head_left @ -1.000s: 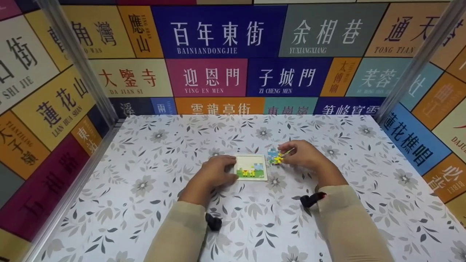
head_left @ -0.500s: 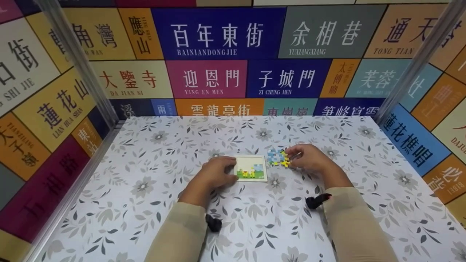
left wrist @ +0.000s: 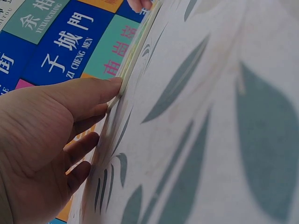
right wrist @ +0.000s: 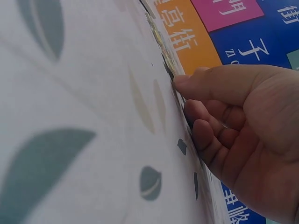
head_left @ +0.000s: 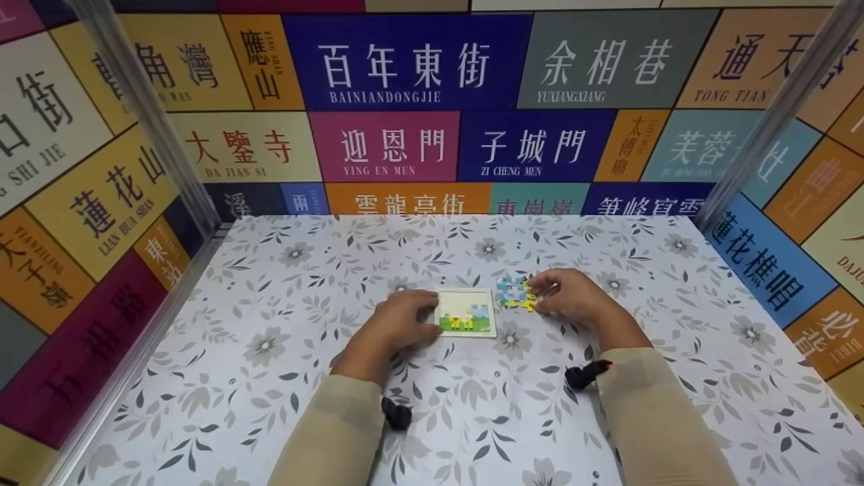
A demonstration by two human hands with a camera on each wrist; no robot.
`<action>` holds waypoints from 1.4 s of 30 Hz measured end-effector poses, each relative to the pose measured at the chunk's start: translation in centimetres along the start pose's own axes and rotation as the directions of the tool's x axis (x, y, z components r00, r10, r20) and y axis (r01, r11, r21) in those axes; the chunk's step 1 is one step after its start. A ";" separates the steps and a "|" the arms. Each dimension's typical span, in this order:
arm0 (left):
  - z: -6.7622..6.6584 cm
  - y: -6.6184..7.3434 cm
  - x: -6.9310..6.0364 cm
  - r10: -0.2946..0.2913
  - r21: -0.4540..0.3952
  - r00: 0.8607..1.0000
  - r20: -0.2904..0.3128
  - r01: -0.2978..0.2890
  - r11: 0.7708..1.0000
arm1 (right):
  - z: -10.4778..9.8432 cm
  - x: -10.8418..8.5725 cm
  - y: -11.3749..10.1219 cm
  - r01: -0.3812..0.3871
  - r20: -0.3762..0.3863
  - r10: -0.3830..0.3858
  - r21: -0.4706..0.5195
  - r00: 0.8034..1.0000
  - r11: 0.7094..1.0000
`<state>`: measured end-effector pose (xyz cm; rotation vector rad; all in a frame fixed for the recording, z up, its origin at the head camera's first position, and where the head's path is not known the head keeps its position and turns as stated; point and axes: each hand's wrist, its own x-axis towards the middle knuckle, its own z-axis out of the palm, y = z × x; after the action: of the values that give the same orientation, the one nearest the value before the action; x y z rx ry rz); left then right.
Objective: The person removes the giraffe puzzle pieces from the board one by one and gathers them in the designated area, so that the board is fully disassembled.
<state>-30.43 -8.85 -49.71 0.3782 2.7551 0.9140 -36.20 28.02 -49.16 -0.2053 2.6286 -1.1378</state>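
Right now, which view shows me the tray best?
The head view: it shows the tray from above, its partly filled inside in sight. The left wrist view shows it edge-on, a thin strip at the thumb of the left hand. In the right wrist view I cannot clearly make it out.

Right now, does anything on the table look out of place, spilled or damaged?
Nothing stands out: the loose puzzle pieces lie grouped beside the partly filled tray, and I see no spill or damage.
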 end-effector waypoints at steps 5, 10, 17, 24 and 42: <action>0.1 0.0 0.0 -0.001 -0.006 1.000 0.000 0.001 1.000 | 0.0 0.0 0.1 0.014 -0.005 -0.014 -0.008 1.000 1.000; 0.1 0.0 0.0 0.066 0.020 0.998 -0.017 -0.066 0.998 | -0.1 -0.2 0.0 0.016 -0.005 -0.016 0.020 1.000 1.000; 0.0 0.1 0.0 0.058 0.031 0.998 -0.016 -0.057 0.998 | 0.4 -0.2 -1.5 0.024 0.003 -0.024 -0.013 1.000 1.000; 0.0 -0.1 0.2 0.035 0.023 0.999 -0.004 -0.035 0.999 | 1.9 -0.1 -4.0 0.039 0.015 -0.037 -0.079 0.999 0.996; 0.1 0.1 0.0 0.029 0.026 0.999 -0.024 -0.028 0.999 | 5.3 0.6 -8.7 0.132 0.121 -0.119 -0.103 0.985 0.986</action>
<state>-30.38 -8.73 -49.80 0.4141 2.7928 0.8962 -34.96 18.27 -46.35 -0.4511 2.6098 -0.9860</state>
